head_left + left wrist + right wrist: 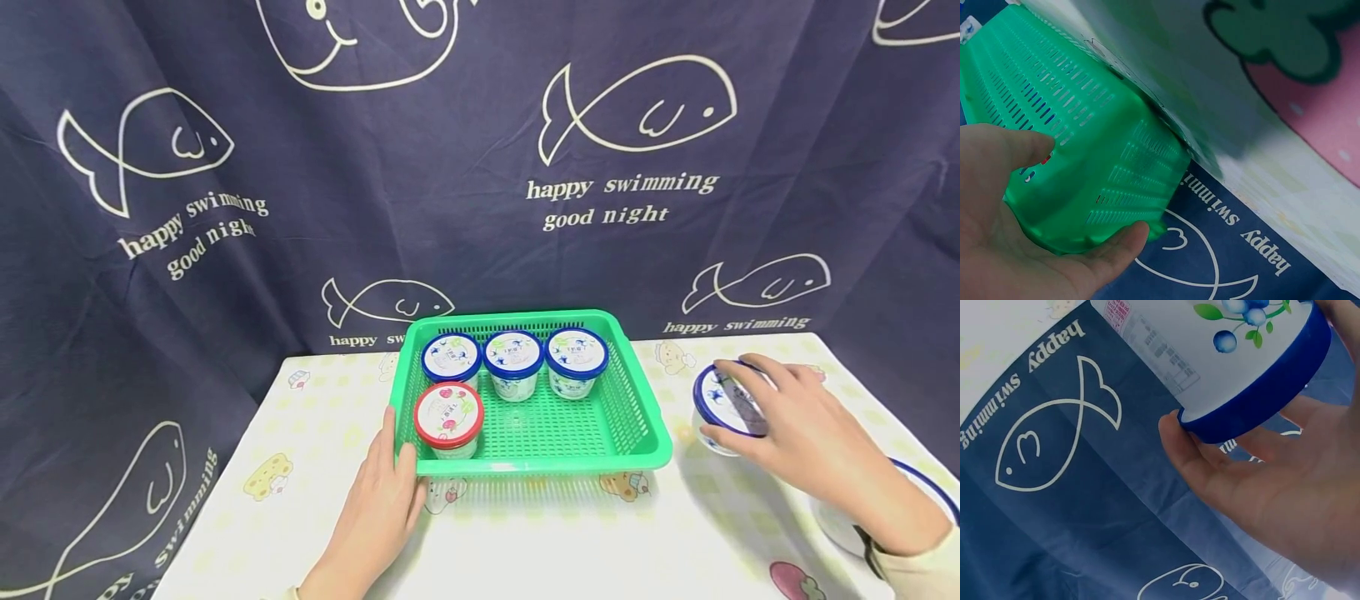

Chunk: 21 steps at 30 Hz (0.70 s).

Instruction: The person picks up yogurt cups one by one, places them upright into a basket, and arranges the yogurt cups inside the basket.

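My right hand grips a white lidded cup with a blue rim by its lid, right of the green basket. Blueberries and leaves are printed on that cup's side in the right wrist view. At the basket's near left corner, my left hand holds the corner, thumb and fingers on different walls. Inside the basket stand a red-lidded cup at front left and a back row of three blue-lidded cups: left, middle, right.
Another larger-looking blue-rimmed container stands at the right edge, partly behind my right forearm. A pale checked tablecloth with cartoon prints covers the table. Behind the basket hangs a dark blue curtain with white fish.
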Each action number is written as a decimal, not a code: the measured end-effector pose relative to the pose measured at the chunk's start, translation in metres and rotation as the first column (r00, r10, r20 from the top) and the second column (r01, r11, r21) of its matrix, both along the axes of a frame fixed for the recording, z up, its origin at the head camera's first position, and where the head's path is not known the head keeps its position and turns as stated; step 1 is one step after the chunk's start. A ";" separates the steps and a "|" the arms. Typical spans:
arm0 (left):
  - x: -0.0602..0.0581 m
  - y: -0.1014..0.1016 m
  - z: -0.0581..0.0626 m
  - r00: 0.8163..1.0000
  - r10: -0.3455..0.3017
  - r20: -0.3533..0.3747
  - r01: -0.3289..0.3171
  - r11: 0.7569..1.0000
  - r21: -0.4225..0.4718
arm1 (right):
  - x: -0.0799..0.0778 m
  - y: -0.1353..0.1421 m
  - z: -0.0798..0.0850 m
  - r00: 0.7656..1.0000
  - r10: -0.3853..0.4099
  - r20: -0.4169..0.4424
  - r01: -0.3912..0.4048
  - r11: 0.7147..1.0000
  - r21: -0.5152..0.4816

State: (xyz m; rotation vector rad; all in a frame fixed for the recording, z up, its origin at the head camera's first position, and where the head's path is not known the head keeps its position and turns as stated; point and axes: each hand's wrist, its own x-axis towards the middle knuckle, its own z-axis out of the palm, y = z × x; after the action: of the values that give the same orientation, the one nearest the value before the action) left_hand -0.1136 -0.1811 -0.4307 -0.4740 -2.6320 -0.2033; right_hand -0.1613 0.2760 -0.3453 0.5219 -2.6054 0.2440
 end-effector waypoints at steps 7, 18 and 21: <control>0.001 0.000 0.000 1.000 0.005 0.024 -0.005 1.000 -0.009 | -0.005 -0.010 0.014 0.999 0.000 -0.037 -0.001 1.000 -0.007; 0.000 0.001 0.000 1.000 0.002 0.023 -0.002 1.000 -0.013 | -0.008 -0.032 0.024 0.997 0.017 -0.075 -0.018 1.000 -0.005; 0.000 0.001 0.001 1.000 0.001 0.023 -0.001 1.000 -0.015 | -0.009 -0.036 0.027 0.994 0.041 -0.104 -0.044 0.999 -0.021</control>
State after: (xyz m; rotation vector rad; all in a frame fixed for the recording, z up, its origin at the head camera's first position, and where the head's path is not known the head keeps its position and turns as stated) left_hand -0.1134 -0.1806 -0.4301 -0.4781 -2.6577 -0.1906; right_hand -0.1698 0.2401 -0.3187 0.5672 -2.4906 0.2544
